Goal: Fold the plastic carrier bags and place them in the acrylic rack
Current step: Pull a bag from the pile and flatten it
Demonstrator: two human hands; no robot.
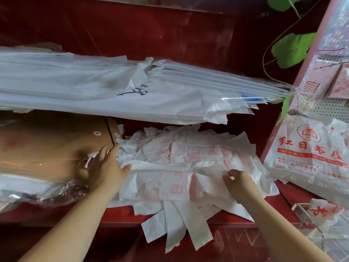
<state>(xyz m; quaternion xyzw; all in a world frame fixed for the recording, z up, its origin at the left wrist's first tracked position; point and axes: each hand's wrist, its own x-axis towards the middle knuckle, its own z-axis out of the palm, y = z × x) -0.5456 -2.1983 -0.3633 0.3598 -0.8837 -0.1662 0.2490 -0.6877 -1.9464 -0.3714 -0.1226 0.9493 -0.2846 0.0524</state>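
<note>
Early stage, I'd judge: top bag [170, 184] of loose pile [188, 148], mid red worktop [120, 214], half-folded lengthwise, L hand [107, 167] spread flat pressing its left end, R hand [239, 182] pinching its right edge; acrylic rack [300, 206], lower rt, holds approx one folded bag [324, 210], rest of pile not yet done.

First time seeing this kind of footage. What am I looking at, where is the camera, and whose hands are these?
No machine: a person wears one camera on the head, looking down at their own bare hands. On the red counter lies a pile of white carrier bags with red print. The left hand rests flat on its left edge; the right hand pinches the top bag. The acrylic rack stands lower right, a folded bag in it. At left lie brown envelopes.
</note>
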